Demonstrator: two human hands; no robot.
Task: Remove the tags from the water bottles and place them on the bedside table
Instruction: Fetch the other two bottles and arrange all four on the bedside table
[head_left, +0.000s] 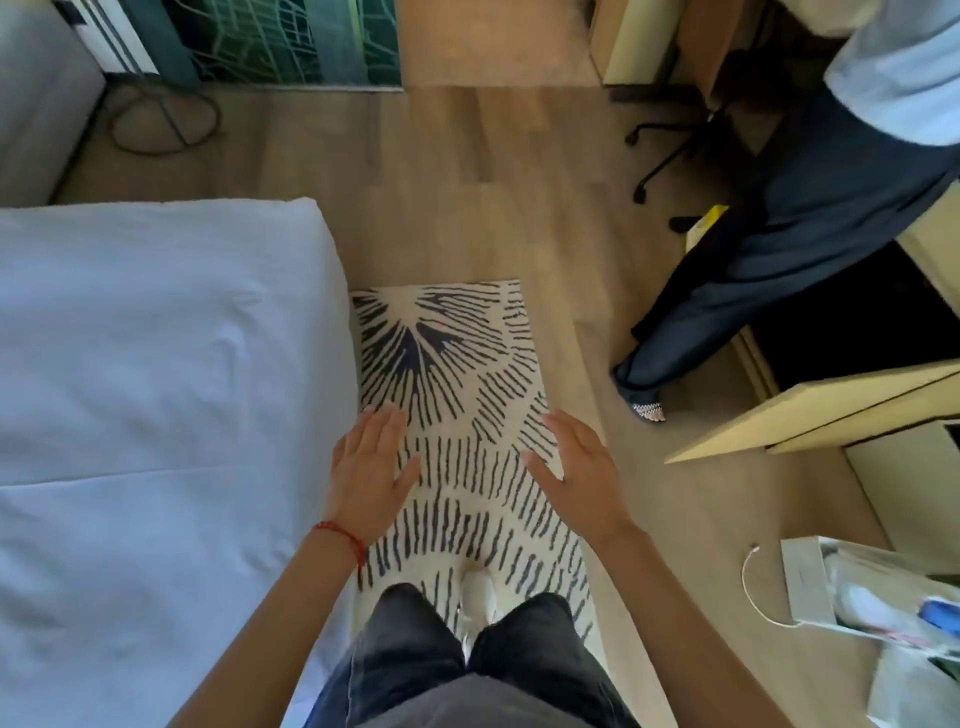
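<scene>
Both of my hands are held out in front of me, palms down, over a black-and-white patterned rug (467, 364). My left hand (371, 467) has straight fingers and holds nothing; a red thread bracelet is on its wrist. My right hand (576, 467) is also flat and empty. No water bottle with a tag and no bedside table can be made out in this view. A white paper bag (810, 587) stands at the lower right, and something white with a blue part shows inside it, too blurred to name.
A bed with a white sheet (156, 389) fills the left side. Another person in dark trousers (769, 270) stands at the right beside a wooden desk (810, 410) and an office chair base (670, 156). Wooden floor (467, 182) stretches ahead.
</scene>
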